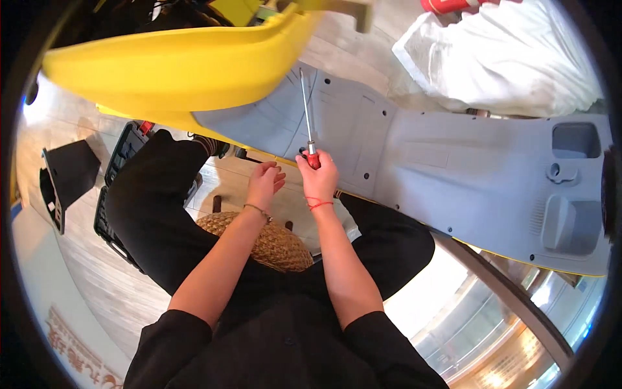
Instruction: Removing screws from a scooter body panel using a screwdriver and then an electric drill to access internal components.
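My right hand point(319, 179) is closed around the red handle of a screwdriver point(308, 115). The long metal shaft points away from me, over the grey plastic panel point(350, 129) of a yellow scooter. Its tip lies near the panel's far edge; whether it touches a screw is too small to tell. My left hand point(262, 186) is just left of the right one, below the panel's near yellow edge. Its fingers are loosely bent and apart, with nothing visible in them. A curved yellow body part point(175, 68) overhangs the panel on the left.
A woven stool point(278, 249) is between my legs. An open black tool case point(120, 162) lies by my left leg, with a black stand-like object point(68, 175) beyond it. White sheeting point(499, 58) covers something at the far right. Screw holes dot the panel's edges.
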`<state>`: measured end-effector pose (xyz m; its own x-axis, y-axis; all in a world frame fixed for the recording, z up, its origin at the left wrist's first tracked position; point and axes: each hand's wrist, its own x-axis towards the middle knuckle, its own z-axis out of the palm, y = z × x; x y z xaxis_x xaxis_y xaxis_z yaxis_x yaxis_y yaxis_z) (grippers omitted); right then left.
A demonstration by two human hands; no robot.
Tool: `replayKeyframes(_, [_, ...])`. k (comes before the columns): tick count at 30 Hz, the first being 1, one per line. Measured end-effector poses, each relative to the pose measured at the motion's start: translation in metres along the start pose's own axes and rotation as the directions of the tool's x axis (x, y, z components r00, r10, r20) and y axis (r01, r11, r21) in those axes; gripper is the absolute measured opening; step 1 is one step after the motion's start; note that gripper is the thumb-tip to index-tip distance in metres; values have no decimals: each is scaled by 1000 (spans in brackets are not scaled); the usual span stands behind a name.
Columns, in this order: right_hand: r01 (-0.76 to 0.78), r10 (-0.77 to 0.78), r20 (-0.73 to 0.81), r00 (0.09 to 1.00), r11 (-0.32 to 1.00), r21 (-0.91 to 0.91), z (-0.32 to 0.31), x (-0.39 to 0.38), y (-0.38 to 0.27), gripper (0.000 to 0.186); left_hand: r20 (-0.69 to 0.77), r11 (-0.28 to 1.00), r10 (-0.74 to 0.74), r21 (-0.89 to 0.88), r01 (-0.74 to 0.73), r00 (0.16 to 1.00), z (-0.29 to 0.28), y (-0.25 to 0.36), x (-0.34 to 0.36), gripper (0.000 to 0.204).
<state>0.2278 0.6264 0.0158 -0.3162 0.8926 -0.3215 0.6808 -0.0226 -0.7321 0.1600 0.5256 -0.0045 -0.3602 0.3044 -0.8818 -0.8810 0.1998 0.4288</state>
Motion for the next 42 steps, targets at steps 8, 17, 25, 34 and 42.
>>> replayKeyframes(8, [125,-136,-27,990,961,-245,7,19,2,24,175,932,-109,-324,162,979,12,0,-4,33])
replayKeyframes(17, [47,-34,119,992,993,-106,-4,19,-1,24,216,797,-156,-549,252,964,15,-3,-7,42])
replayKeyframes(25, [-82,83,51,995,996,-17,-24,14,13,26,202,815,-165,-523,249,965,19,-3,-9,40])
replayKeyframes(34, [-238,308,-136,942,895,376,-66,-55,49,26,135,997,-56,-37,62,989,49,29,-2,30])
replayKeyframes(42, [-381,639,-39,768,506,774,-83,-37,70,29,239,897,-113,443,-5,964,73,65,17,39])
